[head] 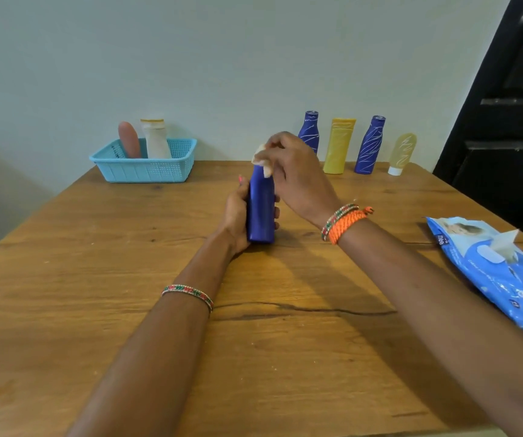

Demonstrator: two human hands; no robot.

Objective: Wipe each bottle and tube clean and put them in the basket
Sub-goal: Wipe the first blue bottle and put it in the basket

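Smooth blue bottle [260, 212] wiped upright at mid-surface

The left hand [238, 216] wraps its grip round the glossy, flat-sided bottle, base on the grainy wooden surface [127, 310], long axis vertical and top pointing up; the right hand [291, 171] pinches a crumpled pale wipe [261, 159] against its top. The perforated turquoise plastic basket [146, 165] sits far left (two containers inside). The crinkly blue wipes pack [499, 275] reads "mee"
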